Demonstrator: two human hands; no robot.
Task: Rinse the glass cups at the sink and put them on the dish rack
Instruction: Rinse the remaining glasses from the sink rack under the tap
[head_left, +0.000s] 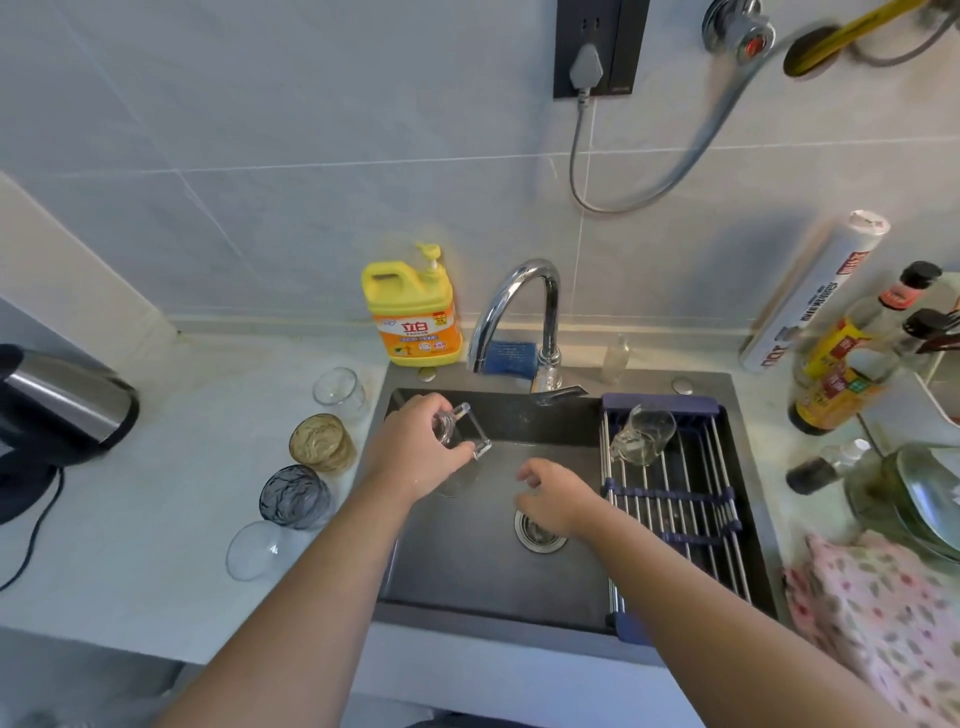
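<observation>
Head view: left hand (415, 447) is over the back left part of the sink (467, 582), fingers (457, 450) curled around a square glass cup (467, 431). The cup is tipped on its side with its mouth toward the right, sitting between thumb and fingers. Right hand (553, 499) hangs over the drain (537, 530), its fingers (532, 470) loosely curled and a little apart, holding nothing and well apart from the cup.

Glass count is six. One is in the left hand and one is a glass mug (644, 434) at the far end of the dish rack (675, 504). Four are on the worktop (156, 519) left of the sink:
- clear glass (337, 389)
- amber glass (322, 441)
- blue-grey glass (296, 496)
- stemmed glass (260, 548), on its side nearest the camera

One rack spans the right side of the sink. One tap (519, 312) stands behind the sink, with one yellow soap bottle (413, 312) left of it. One kettle (62, 405) is at the far left.
</observation>
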